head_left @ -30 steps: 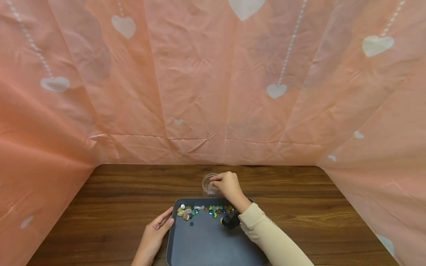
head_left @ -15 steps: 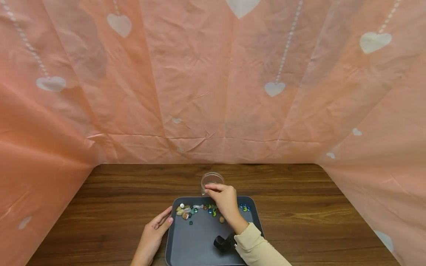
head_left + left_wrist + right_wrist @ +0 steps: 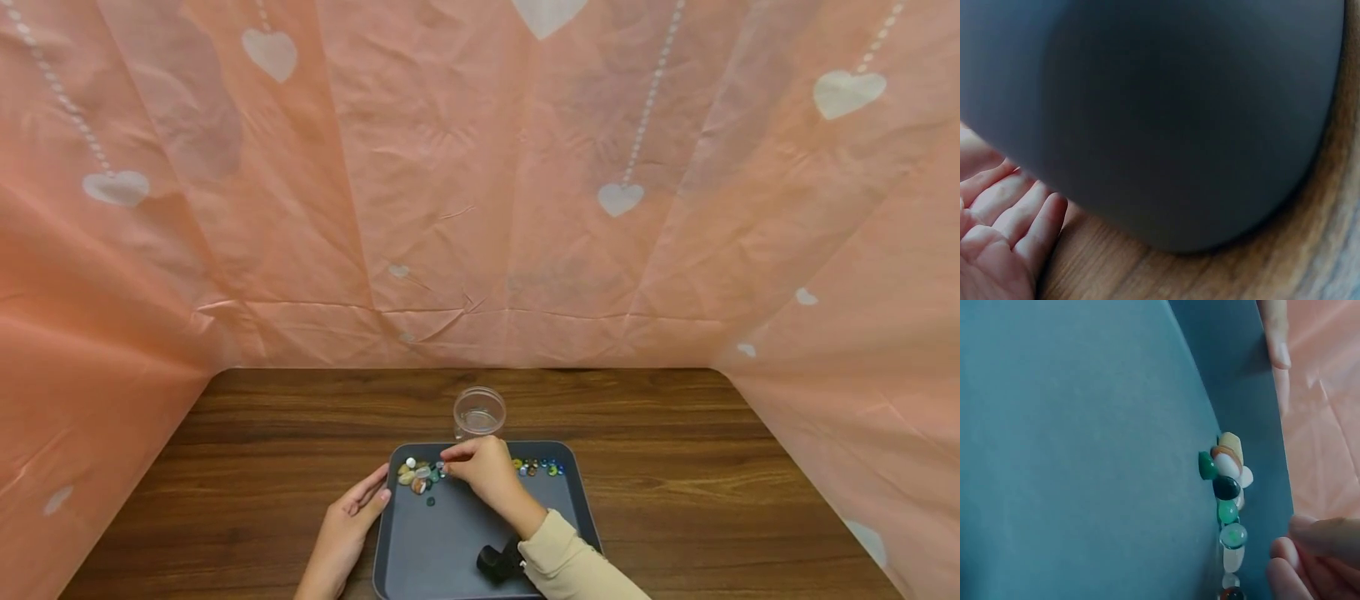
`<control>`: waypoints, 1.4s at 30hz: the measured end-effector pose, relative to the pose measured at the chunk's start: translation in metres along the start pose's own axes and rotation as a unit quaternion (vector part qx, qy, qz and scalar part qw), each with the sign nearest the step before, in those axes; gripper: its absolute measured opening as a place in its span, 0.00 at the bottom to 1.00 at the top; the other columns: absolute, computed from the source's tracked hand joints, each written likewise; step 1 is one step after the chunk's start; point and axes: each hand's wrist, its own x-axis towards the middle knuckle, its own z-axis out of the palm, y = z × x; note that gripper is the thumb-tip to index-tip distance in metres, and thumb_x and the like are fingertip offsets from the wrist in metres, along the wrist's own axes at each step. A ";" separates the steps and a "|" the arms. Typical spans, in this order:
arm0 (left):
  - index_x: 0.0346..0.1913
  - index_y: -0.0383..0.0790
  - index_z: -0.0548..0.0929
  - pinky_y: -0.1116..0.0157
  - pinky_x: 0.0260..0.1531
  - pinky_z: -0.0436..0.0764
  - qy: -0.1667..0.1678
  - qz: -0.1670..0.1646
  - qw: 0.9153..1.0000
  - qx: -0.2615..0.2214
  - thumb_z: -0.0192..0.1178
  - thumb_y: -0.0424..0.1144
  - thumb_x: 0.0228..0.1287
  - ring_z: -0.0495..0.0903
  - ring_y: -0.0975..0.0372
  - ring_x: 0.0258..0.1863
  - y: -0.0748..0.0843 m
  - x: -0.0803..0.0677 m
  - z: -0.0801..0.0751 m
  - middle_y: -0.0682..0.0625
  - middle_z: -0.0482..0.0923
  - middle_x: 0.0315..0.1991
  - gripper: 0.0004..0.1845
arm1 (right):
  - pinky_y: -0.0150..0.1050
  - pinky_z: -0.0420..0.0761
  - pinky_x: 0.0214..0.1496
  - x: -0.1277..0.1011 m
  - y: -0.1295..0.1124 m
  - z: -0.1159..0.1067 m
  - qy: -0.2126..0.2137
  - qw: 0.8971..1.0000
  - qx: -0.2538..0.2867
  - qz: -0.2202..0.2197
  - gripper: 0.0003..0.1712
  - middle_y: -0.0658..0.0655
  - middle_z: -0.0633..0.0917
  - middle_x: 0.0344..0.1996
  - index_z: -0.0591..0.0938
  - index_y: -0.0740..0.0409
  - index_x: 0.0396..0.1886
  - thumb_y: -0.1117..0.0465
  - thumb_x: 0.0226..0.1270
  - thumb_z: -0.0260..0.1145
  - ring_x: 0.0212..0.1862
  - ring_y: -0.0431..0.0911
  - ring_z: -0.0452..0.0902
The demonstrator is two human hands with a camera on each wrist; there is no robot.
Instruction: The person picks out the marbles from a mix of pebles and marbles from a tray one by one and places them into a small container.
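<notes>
The right hand [image 3: 483,475] hovers over the far left part of the grey tray [image 3: 457,554], fingertips [image 3: 1285,565] curled together just beside the row of glass pebbles and stones [image 3: 420,477]; whether they pinch one I cannot tell; the left hand [image 3: 352,512] rests flat, fingers straight, against the tray's left rim; a clear plastic cup [image 3: 479,412] stands upright on the wooden table [image 3: 262,467] just beyond the tray; more pebbles [image 3: 540,468] lie toward the far right.
</notes>
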 end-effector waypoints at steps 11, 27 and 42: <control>0.69 0.36 0.73 0.82 0.52 0.72 -0.005 0.008 1.000 0.004 0.61 0.44 0.70 0.74 0.84 0.53 0.001 0.001 0.000 0.41 0.74 0.67 0.28 | 0.29 0.79 0.32 -0.001 0.005 0.009 -0.017 0.998 -0.062 -0.014 0.05 0.56 0.91 0.28 0.92 0.60 0.30 0.69 0.51 0.77 0.34 0.42 0.85; 0.69 0.36 0.73 0.82 0.51 0.72 0.000 -0.002 1.000 0.012 0.62 0.45 0.70 0.73 0.85 0.52 0.001 0.000 0.000 0.41 0.74 0.67 0.28 | 0.32 0.83 0.35 0.000 0.001 0.017 -0.017 0.986 -0.158 -0.051 0.05 0.54 0.91 0.30 0.92 0.59 0.31 0.69 0.52 0.76 0.36 0.46 0.87; 0.68 0.36 0.74 0.82 0.52 0.72 0.001 0.006 1.000 0.009 0.61 0.43 0.70 0.74 0.84 0.52 0.001 0.000 0.001 0.42 0.74 0.67 0.27 | 0.32 0.84 0.36 -0.001 0.002 0.018 -0.001 0.978 -0.187 -0.088 0.05 0.53 0.91 0.29 0.92 0.59 0.29 0.71 0.52 0.76 0.35 0.45 0.87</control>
